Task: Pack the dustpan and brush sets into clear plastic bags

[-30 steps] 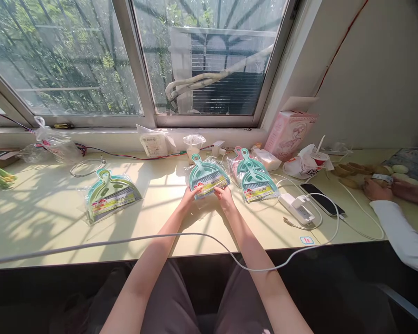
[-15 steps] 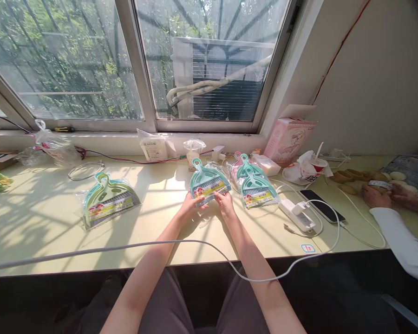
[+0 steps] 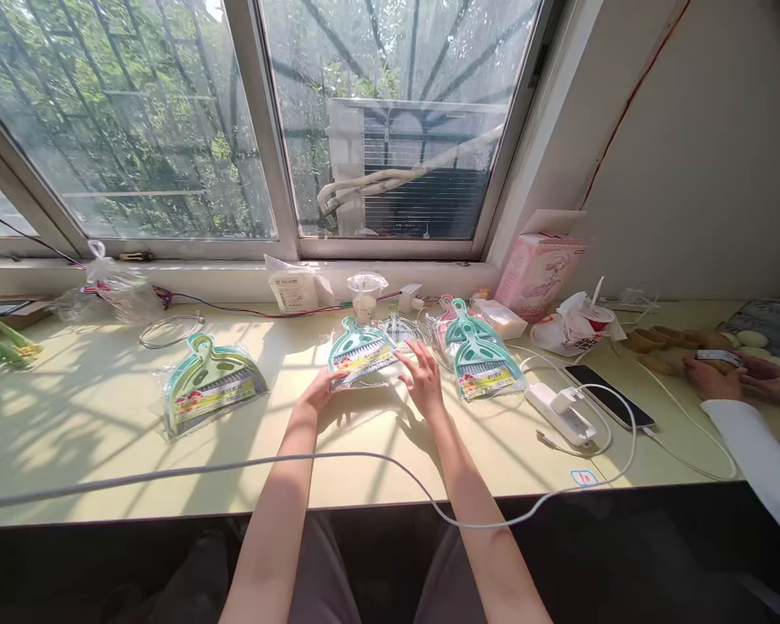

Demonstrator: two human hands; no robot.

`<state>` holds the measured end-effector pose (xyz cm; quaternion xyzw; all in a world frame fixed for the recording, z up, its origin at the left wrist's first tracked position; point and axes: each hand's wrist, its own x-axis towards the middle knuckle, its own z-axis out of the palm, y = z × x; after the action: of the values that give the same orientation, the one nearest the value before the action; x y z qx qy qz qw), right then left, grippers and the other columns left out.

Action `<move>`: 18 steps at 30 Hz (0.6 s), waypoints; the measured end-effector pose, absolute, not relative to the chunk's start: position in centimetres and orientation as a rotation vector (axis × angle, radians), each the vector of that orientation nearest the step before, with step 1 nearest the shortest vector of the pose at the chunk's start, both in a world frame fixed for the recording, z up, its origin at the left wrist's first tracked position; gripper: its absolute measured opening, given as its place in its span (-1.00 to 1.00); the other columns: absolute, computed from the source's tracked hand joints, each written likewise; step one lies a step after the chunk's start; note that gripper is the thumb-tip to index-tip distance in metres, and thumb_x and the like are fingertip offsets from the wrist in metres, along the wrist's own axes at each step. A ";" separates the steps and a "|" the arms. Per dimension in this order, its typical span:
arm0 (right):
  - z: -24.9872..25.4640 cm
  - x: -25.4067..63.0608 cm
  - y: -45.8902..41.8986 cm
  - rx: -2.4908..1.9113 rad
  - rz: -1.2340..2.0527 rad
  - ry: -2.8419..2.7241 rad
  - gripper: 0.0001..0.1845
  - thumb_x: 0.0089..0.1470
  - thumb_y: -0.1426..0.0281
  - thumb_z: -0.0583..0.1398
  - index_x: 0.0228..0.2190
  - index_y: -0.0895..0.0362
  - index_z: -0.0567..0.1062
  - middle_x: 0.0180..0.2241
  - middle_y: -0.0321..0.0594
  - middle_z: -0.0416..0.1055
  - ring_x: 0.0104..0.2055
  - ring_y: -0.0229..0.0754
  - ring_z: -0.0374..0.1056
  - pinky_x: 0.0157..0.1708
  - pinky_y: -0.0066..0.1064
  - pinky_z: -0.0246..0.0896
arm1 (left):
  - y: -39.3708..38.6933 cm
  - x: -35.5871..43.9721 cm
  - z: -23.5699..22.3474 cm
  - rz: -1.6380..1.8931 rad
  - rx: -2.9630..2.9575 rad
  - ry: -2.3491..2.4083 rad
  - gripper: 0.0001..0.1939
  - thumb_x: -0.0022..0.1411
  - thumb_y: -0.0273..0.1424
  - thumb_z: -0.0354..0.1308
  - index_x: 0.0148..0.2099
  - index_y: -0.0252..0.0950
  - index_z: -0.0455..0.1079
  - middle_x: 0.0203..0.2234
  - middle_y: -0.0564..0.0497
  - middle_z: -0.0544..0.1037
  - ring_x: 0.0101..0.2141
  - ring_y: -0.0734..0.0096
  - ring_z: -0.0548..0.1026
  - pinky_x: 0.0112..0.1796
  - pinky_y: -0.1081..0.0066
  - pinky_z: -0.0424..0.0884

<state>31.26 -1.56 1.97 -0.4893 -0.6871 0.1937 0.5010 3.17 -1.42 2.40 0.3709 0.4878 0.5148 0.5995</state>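
My left hand (image 3: pixel 320 388) pinches the lower left corner of a teal dustpan-and-brush set (image 3: pixel 357 340) in clear wrapping with a yellow label. The set is tilted toward me over the table. Beside its right edge is my right hand (image 3: pixel 424 381), fingers spread; whether the fingertips touch the wrapping I cannot tell. To the right, more wrapped teal sets (image 3: pixel 477 351) lie overlapping, with a pink one (image 3: pixel 445 305) partly hidden behind them. A green set (image 3: pixel 216 381) in wrapping lies on the left, over a teal edge.
A white cable (image 3: pixel 234 464) crosses in front of my forearms. On the right are a power strip (image 3: pixel 559 414), a phone (image 3: pixel 607 396) and a pink box (image 3: pixel 539 273). A co-worker's hands (image 3: pixel 721 373) hold a roundish item at far right. A plastic cup (image 3: pixel 366 295) stands near the window.
The held set has shifted left and turned slightly. My right hand has let go of its lower edge and spread its fingers; my left hand has slid to the corner.
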 end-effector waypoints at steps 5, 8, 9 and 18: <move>2.4 32.2 -1.0 -1.095 0.591 -1.505 -0.83 0.10 0.32 0.61 -0.45 -0.12 0.78 0.06 -0.10 0.70 0.30 0.28 0.50 0.53 0.24 0.20 | -1.8 3.6 3.1 1.048 0.875 1.174 -0.64 0.33 -0.22 0.55 0.11 -0.21 0.71 0.04 -0.24 0.80 0.01 -0.06 0.79 -0.14 0.21 0.77; 2.6 32.4 -0.9 -1.052 0.714 -1.400 -0.78 0.06 0.21 0.64 -0.48 -0.11 0.77 0.00 -0.12 0.70 0.26 0.25 0.50 0.51 0.20 0.22 | -1.8 3.8 3.3 1.021 0.888 1.135 -0.63 0.38 -0.14 0.53 0.12 -0.20 0.69 0.10 -0.26 0.78 0.02 -0.08 0.79 -0.04 0.10 0.79; 2.6 32.3 -1.0 -1.044 0.734 -1.385 -0.77 0.07 0.19 0.64 -0.49 -0.10 0.76 0.00 -0.11 0.70 0.26 0.25 0.49 0.52 0.19 0.21 | -1.8 3.9 3.2 1.025 0.890 1.138 -0.65 0.33 -0.20 0.56 0.09 -0.20 0.69 0.10 -0.27 0.78 0.02 -0.08 0.79 -0.02 0.09 0.80; 2.0 31.6 -0.9 -1.093 0.595 -1.220 -0.76 0.18 0.15 0.55 -0.44 -0.06 0.73 0.19 -0.06 0.64 0.41 0.24 0.44 0.55 0.21 0.20 | -1.9 5.5 2.2 0.912 1.042 1.108 -0.69 0.26 -0.31 0.64 -0.04 -0.30 0.69 -0.24 -0.22 0.76 -0.37 0.15 0.70 -0.24 0.20 0.71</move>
<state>31.65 -0.90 1.97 -0.4798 -0.5359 0.2612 0.6437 5.55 -1.86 2.15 0.4554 0.4843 0.3985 0.6319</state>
